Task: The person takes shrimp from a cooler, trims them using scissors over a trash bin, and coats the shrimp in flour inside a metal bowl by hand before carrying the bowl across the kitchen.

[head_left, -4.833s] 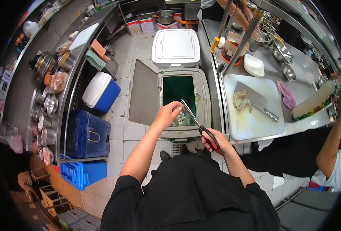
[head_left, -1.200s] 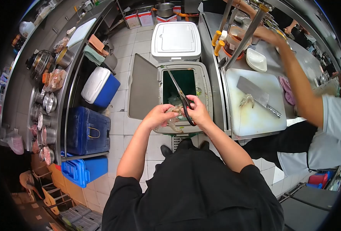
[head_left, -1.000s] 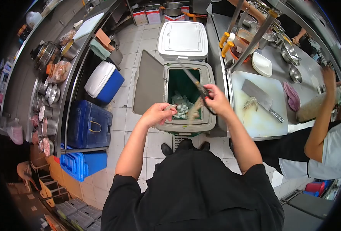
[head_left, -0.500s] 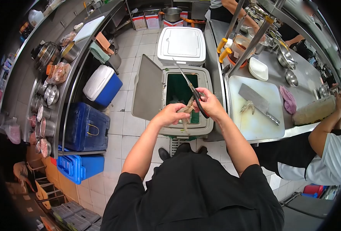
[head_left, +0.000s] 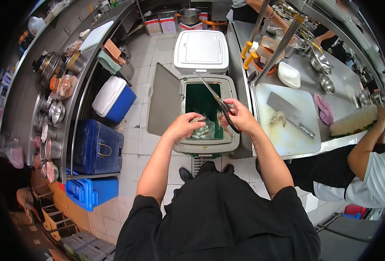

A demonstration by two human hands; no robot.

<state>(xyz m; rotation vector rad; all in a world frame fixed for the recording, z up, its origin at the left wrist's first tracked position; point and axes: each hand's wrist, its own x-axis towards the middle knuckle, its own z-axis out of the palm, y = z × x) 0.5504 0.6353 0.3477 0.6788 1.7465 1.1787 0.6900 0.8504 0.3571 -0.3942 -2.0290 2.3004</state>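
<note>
My right hand (head_left: 241, 118) grips a pair of scissors (head_left: 214, 93), blades pointing up and to the left over the open bin (head_left: 229, 145). Below the blades, a brownish, shrimp-like piece (head_left: 220, 118) hangs by the right fingers. My left hand (head_left: 184, 126) is closed in a pinch above the left side of the bin's opening; what is between the fingertips is too small to make out. Inside the bin, a clear bag with pale scraps (head_left: 206, 129) lies under my hands.
At right, a white cutting board (head_left: 288, 138) bears a cleaver (head_left: 283, 107) and a shrimp-like piece (head_left: 278, 118). A co-worker's arm (head_left: 366, 150) reaches onto that counter. A white lidded bin (head_left: 201, 50) stands beyond; blue coolers (head_left: 97, 145) are at left.
My hands have moved apart; the piece that was between them now hangs at the right hand. The bag in the bin shows more clearly. The view has shifted slightly.
</note>
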